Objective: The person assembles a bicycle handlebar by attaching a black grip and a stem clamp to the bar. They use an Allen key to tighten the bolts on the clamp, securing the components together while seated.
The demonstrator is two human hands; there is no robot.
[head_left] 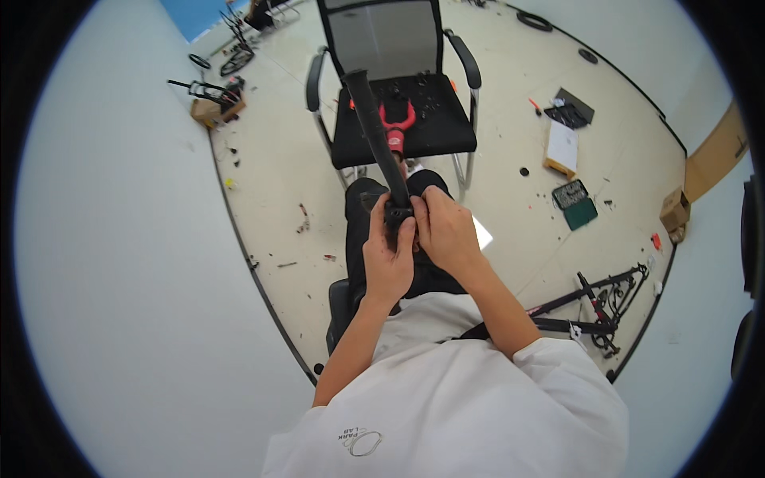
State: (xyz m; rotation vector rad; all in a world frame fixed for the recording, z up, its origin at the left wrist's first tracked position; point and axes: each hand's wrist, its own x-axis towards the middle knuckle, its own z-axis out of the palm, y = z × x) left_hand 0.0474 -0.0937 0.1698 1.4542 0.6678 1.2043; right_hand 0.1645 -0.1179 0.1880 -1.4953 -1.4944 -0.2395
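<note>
My left hand (388,259) and my right hand (446,231) meet over my lap on a black handlebar (374,127). One end of the bar points up and away from me, in front of the chair seat. At its near end sits a small black clamp (398,213) with bolt holes. My left fingers and thumb close around that clamp from the left. From the right, my right fingertips pinch at its edge; whatever small piece may be between them is hidden. A red U-shaped part (396,131) rises behind the bar, at the seat's front.
A black office chair (382,40) faces me, small dark parts on its seat. A bicycle frame (594,319) lies at right. An open green tool case (575,205), a white-topped box (561,147) and scattered parts lie on the floor. Walls stand on both sides.
</note>
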